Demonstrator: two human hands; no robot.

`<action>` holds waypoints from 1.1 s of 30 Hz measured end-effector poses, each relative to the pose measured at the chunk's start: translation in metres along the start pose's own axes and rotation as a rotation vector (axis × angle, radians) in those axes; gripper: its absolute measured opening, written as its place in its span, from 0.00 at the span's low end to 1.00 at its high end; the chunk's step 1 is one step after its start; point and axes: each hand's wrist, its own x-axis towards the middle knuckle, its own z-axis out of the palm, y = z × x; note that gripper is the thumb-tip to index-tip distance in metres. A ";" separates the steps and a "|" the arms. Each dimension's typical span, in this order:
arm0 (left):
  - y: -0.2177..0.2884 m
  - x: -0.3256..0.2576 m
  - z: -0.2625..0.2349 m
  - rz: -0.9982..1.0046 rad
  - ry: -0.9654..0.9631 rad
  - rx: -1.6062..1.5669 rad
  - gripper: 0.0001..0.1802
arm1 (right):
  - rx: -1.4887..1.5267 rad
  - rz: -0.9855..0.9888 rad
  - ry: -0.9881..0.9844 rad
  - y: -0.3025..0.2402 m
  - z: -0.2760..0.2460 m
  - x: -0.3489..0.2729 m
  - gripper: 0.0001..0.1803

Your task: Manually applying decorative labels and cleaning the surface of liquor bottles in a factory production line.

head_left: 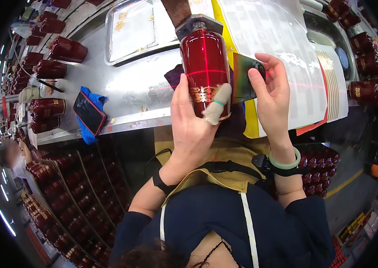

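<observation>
A gold-patterned red bottle (203, 56) is occupying upper centre, the left hand (192, 129) gripping its lower end; right of centre, the right hand (274, 96) is pinching a dark sheet (243, 73). At left, a phone (89, 112) is resting on blue cloth (83, 129).

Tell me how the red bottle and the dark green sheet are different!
The red bottle is bulky and rounded, but the dark green sheet is flat and thin. The red bottle has a gold pattern; the dark green sheet shows none. The left hand holds the red bottle, while the right hand pinches the dark green sheet. Both look shiny.
</observation>
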 end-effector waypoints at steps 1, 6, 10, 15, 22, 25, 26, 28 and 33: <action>-0.007 -0.003 0.001 -0.021 0.025 -0.110 0.42 | -0.118 -0.084 0.053 -0.005 0.004 -0.001 0.14; -0.024 -0.014 0.012 -0.267 0.087 -0.423 0.50 | -0.335 -0.109 -0.029 -0.005 0.021 -0.014 0.12; -0.033 -0.012 0.004 -0.198 0.031 -0.379 0.48 | -0.574 -0.108 0.108 0.006 -0.010 0.007 0.12; -0.024 -0.004 -0.008 -0.093 0.090 -0.325 0.44 | -0.028 -0.093 -0.046 -0.006 0.008 -0.009 0.13; -0.030 -0.010 0.004 -0.293 0.022 -0.458 0.50 | -0.369 -0.189 0.074 0.005 -0.014 0.017 0.11; -0.028 -0.010 0.003 -0.238 0.030 -0.438 0.50 | -0.411 -0.280 -0.247 -0.011 0.003 0.006 0.12; -0.028 -0.010 0.001 -0.184 0.066 -0.405 0.50 | -0.517 -0.358 -0.217 -0.010 0.005 0.009 0.14; -0.028 -0.010 -0.002 -0.127 0.092 -0.368 0.50 | -0.609 -0.530 -0.033 -0.008 0.001 0.027 0.15; -0.026 -0.011 0.009 -0.234 0.126 -0.441 0.54 | -0.839 -1.096 -0.456 -0.013 -0.004 0.001 0.14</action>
